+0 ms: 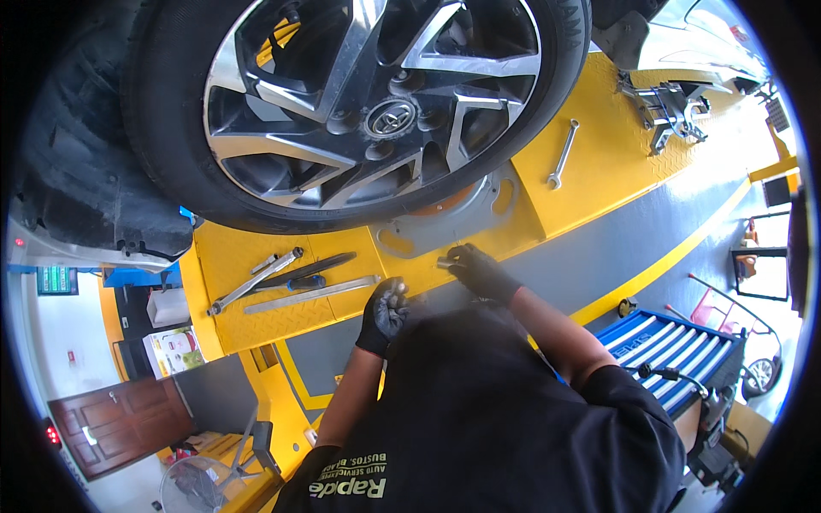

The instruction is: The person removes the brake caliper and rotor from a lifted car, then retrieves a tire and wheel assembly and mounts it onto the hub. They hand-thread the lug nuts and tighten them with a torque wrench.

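Note:
Both my hands wear dark work gloves and are close to the yellow ramp's front edge, below a car wheel [392, 119]. My right hand [479, 272] is closed around a short, shiny metal piece [445, 262], perhaps a socket; its far side is hidden by the fingers. Turned partly palm up, my left hand [385, 316] has its fingers curled in, and what lies in them, if anything, is not clear. Just left of it, a long flat metal bar [312, 294] lies on the ramp. Beside that are a ratchet-like wrench [256, 280] and a dark-handled tool [299, 281].
A combination wrench [563, 156] lies on the yellow ramp [590, 192] to the right. Farther off stands a metal wheel clamp [671, 114]. A grey turning plate [462, 224] sits under the tyre. At the lower right is a blue tool cart [658, 346]; a fan [192, 486] stands lower left.

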`<state>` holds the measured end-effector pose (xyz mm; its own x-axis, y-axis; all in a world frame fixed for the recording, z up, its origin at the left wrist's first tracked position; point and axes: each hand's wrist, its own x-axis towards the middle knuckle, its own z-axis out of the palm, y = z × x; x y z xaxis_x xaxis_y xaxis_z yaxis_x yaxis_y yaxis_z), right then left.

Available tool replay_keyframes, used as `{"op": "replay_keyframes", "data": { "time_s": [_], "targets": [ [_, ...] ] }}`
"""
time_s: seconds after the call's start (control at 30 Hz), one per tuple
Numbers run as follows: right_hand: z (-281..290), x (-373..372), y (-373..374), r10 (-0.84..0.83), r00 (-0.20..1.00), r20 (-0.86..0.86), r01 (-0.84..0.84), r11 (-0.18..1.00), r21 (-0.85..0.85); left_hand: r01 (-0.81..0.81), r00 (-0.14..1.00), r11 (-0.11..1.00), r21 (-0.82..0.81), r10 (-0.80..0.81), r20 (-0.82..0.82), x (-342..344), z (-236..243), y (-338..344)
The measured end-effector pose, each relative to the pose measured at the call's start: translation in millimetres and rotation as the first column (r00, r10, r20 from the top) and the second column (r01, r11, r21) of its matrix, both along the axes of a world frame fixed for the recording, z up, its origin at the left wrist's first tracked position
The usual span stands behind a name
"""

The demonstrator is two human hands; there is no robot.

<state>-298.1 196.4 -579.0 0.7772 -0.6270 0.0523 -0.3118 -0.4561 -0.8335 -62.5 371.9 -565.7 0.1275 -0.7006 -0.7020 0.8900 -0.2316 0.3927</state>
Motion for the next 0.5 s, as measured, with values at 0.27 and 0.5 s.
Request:
{"op": "replay_keyframes", "data": {
  "time_s": [0.27,0.5],
  "targets": [
    [-20.9,-38.3,-38.6,-0.096,0.966,-0.241,0.021,0.955,-0.296,0.093,0.981,0.992,0.088,-0.107,0.161,29.6,15.6,-40.4],
    [-44.2,-67.3,-49.0,-0.413,0.887,-0.209,0.265,0.823,-0.502,0.277,0.948,0.96,0.033,-0.279,0.156,38.6,18.4,-63.8]
  ]
}}
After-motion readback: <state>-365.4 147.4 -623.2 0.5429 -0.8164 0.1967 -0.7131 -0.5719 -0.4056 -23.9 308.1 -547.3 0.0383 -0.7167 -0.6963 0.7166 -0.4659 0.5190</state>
